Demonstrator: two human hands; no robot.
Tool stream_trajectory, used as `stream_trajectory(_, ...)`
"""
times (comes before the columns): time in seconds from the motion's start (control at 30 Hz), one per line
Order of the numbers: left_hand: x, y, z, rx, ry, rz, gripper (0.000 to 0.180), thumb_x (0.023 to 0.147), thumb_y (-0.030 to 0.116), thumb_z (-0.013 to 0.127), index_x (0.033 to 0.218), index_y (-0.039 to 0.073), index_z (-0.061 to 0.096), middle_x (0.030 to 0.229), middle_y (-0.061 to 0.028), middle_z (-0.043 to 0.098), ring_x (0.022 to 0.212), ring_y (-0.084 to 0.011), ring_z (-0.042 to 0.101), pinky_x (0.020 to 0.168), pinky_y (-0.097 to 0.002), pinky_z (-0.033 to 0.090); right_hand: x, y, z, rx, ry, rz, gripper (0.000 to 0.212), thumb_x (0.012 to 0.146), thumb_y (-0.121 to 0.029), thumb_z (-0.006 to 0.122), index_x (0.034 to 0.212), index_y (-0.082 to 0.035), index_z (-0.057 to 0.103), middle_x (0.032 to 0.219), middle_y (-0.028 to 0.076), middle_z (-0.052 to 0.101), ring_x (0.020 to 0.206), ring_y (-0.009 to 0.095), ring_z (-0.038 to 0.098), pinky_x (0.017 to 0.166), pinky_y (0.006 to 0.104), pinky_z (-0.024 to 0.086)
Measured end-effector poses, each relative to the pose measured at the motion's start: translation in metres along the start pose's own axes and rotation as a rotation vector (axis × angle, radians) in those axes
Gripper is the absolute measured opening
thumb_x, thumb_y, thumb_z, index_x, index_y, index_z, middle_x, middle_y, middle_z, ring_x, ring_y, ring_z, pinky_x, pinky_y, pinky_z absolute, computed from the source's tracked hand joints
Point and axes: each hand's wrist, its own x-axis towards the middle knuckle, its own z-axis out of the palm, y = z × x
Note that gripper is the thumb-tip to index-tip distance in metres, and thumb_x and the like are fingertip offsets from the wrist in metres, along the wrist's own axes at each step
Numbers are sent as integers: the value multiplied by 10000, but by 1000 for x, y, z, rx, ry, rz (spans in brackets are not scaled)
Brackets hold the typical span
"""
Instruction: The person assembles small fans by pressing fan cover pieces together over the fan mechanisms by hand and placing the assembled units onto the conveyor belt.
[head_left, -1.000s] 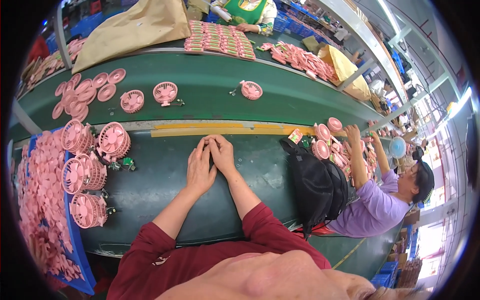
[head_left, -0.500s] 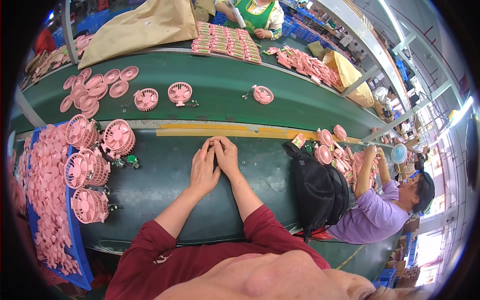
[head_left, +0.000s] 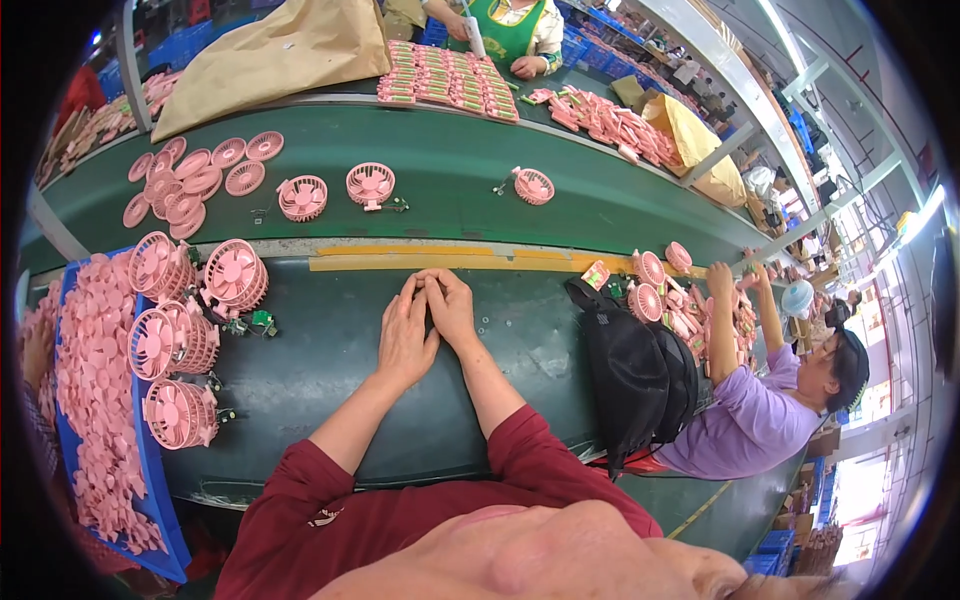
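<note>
On the green work table, my left hand (head_left: 406,333) lies with its fingers stretched forward and its thumb out toward the other hand. Beside it rests my right hand (head_left: 450,307), its loosely bent fingers meeting the tips of the left ones. No object shows in either hand. Nearest on the left stand several pink fan housings (head_left: 236,276) with blades inside, some stacked. A small green circuit board (head_left: 263,320) hangs by wires next to them. A few tiny clear pieces (head_left: 482,328) lie right of my right hand.
A blue bin (head_left: 160,500) of pink fan blades stands at left. Beyond a yellow strip (head_left: 420,259), a green conveyor (head_left: 430,220) carries pink grilles (head_left: 183,185) and fan housings. At right are a black backpack (head_left: 640,375) and a co-worker in purple (head_left: 750,420); another wears a green apron (head_left: 505,30).
The grilles and fan housings on the conveyor have shifted slightly right. The purple-sleeved co-worker's arms have moved. At the far left, a person's arm has come into view. My hands stay put.
</note>
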Motion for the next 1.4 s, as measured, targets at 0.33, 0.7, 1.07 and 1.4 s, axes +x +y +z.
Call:
stream_trajectory(0.33,-1,1,-8,42,-45,-20,624,794,104,670,1376,50,452,1507,-225,295,1289,-424,407,1110,-513,312,87,19,-55,-223,-46,-162,359,861,-92,622,1214,-43,575,1018,138,662,808,204,656,728,345,539)
stream_trajectory(0.7,0,6,-14,27,-58,-25,572,798,88,677,1335,63,483,1475,-223,330,1298,-402,408,1110,-523,320,235,125,-197,-1117,224,335,915,682,-489,811,1454,-290,362,1477,214,340,1284,458,425,976,617,415)
stream_trajectory(1.07,0,3,-13,40,-58,-34,560,804,97,673,1334,95,491,1487,-192,344,1299,-377,427,1113,-531,309,228,54,-61,-555,-37,-410,652,700,-277,835,1271,-112,565,1224,167,581,1142,367,537,992,440,450)
stream_trajectory(1.4,-4,4,-9,-9,-26,-8,563,804,98,674,1337,95,493,1483,-189,346,1292,-396,429,1118,-531,307,199,38,27,-575,-267,-419,651,664,-309,843,1230,-86,612,1287,213,559,1141,382,565,957,448,478)
